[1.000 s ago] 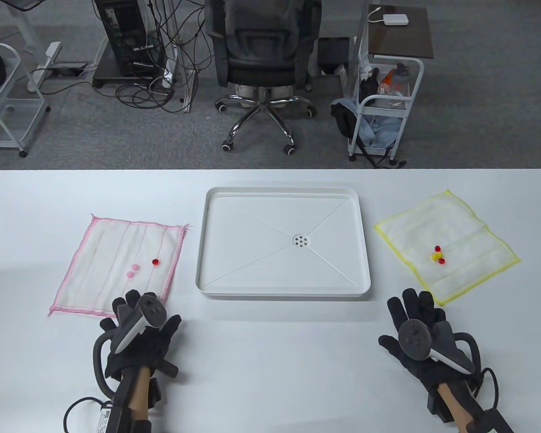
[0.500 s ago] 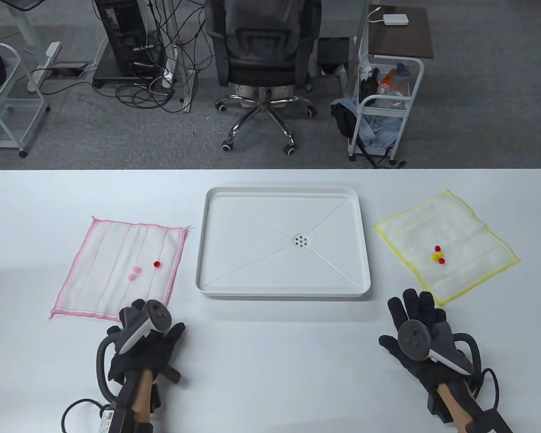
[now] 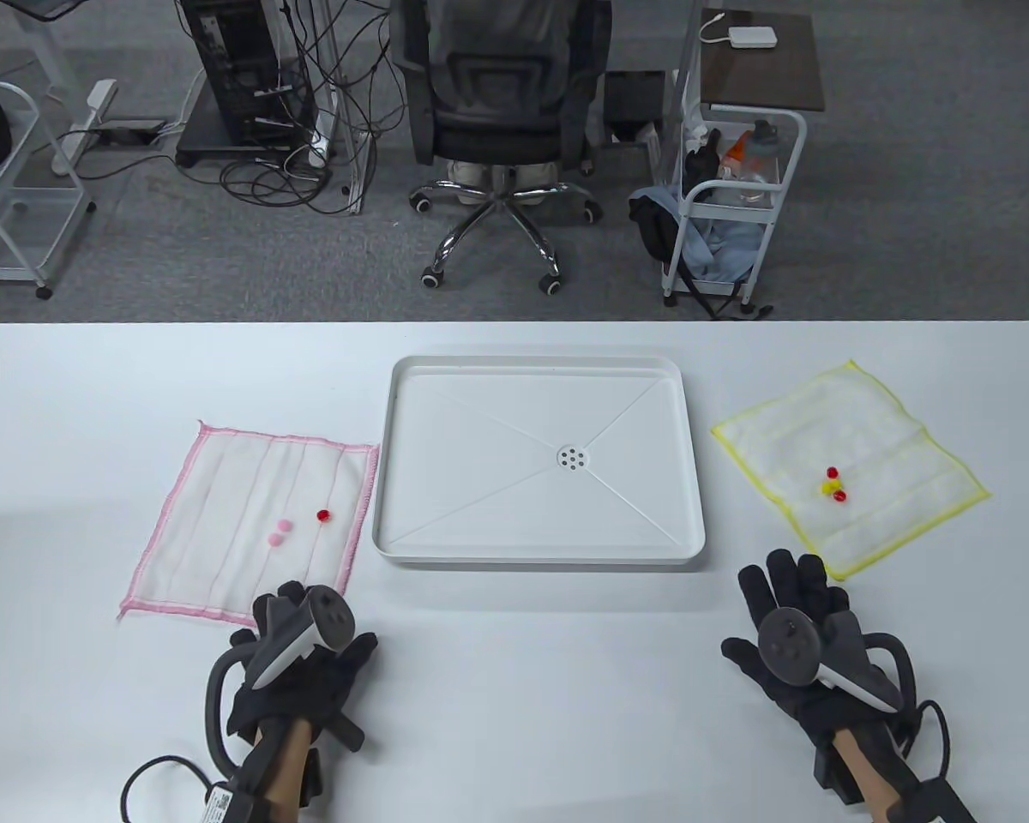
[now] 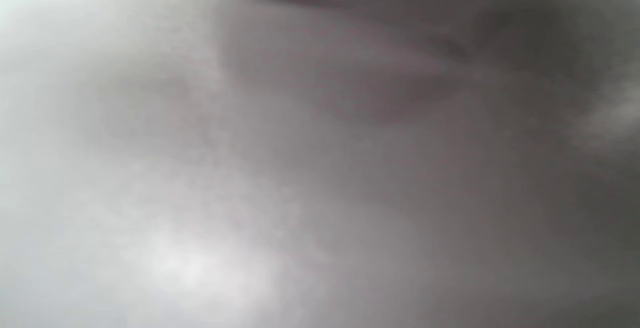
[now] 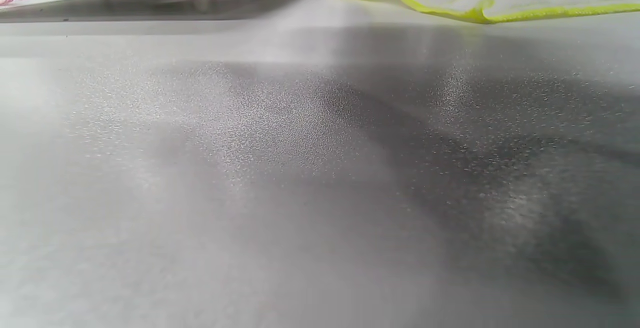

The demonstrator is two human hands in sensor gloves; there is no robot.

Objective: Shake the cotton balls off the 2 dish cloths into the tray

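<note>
My left hand (image 3: 296, 660) pinched the pink cloth's (image 3: 253, 523) near corner, just beside the tray (image 3: 538, 549); my right hand (image 3: 802, 639) lay flat, fingers straight, touching the yellow cloth (image 3: 857, 463).

Centred on the white table (image 3: 514, 686): white rectangular plastic tray (image 3: 538, 555). Left of the tray, its right edge just beside the tray's left rim: pink-edged white dish cloth (image 3: 223, 506), carrying two pink cotton balls (image 3: 279, 531) touching each other and one red cotton ball (image 3: 323, 515) just to their right. Right of the tray, apart from it: yellow-edged white dish cloth (image 3: 875, 446), carrying a touching cluster of red and yellow cotton balls (image 3: 833, 486). At the pink-edged cloth's near right corner: left hand (image 3: 304, 660). Just before the yellow-edged cloth's near corner, flat on the table: right hand (image 3: 802, 639). Beyond the table's far edge, on the floor: black office chair (image 3: 502, 111) behind the tray, white wire cart (image 3: 729, 214) to its right.
</note>
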